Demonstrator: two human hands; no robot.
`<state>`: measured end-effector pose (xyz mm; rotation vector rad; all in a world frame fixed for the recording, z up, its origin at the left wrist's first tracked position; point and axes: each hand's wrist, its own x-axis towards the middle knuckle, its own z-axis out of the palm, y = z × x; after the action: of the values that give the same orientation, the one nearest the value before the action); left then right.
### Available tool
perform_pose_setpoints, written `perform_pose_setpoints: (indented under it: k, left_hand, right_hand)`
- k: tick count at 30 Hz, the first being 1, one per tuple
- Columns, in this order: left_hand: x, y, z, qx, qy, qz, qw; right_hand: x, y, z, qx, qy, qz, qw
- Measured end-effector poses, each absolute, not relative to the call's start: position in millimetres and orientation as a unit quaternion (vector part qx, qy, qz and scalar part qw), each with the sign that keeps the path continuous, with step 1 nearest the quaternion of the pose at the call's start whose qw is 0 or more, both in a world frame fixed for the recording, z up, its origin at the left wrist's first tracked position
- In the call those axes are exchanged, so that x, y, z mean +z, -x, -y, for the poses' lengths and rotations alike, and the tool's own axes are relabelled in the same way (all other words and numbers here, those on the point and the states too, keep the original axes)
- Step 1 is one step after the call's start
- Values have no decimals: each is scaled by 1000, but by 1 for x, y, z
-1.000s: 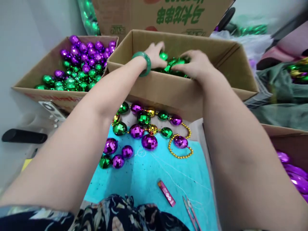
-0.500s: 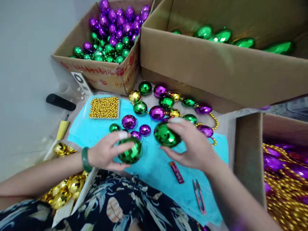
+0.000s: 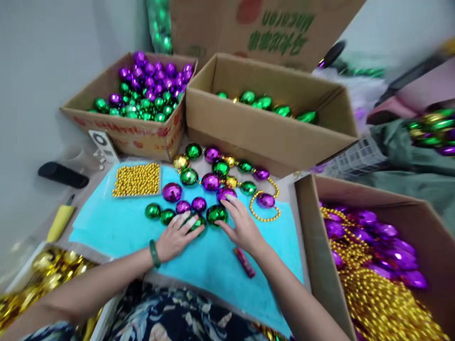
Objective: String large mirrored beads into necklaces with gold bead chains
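Note:
On the blue mat, my left hand (image 3: 177, 237) lies with its fingers stretched over a shiny green bead (image 3: 199, 226), partly hiding it. My right hand (image 3: 243, 225) is spread: its fingers touch a purple bead (image 3: 223, 192) and its thumb reaches a large green bead (image 3: 216, 215). Loose around them are a larger purple bead (image 3: 172, 192), two small purple beads (image 3: 199, 204) and a green bead (image 3: 153, 210). Just behind lies a strung bead necklace (image 3: 211, 182) of green, purple and gold, ending in small gold beads.
A clear tray of gold beads (image 3: 137, 180) sits at left. Behind stand a carton of purple and green beads (image 3: 131, 137) and another carton (image 3: 263, 135). A carton with purple beads and gold strands (image 3: 302, 213) is at right. A red packet (image 3: 244, 263) lies near my right forearm.
Both hands have set the green beads they held down among the others on the mat and loosened. The view has shifted, showing more of the boxes and the right side.

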<state>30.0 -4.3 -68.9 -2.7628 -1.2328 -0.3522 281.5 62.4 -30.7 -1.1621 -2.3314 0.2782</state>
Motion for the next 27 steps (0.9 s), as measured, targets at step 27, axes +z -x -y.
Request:
perform_pose_setpoints:
  k: [27]
  left_hand:
    - [58,-108,-293,-189,854,446,189]
  right_hand:
    - [113,-276,-425,-70,541,822,-163]
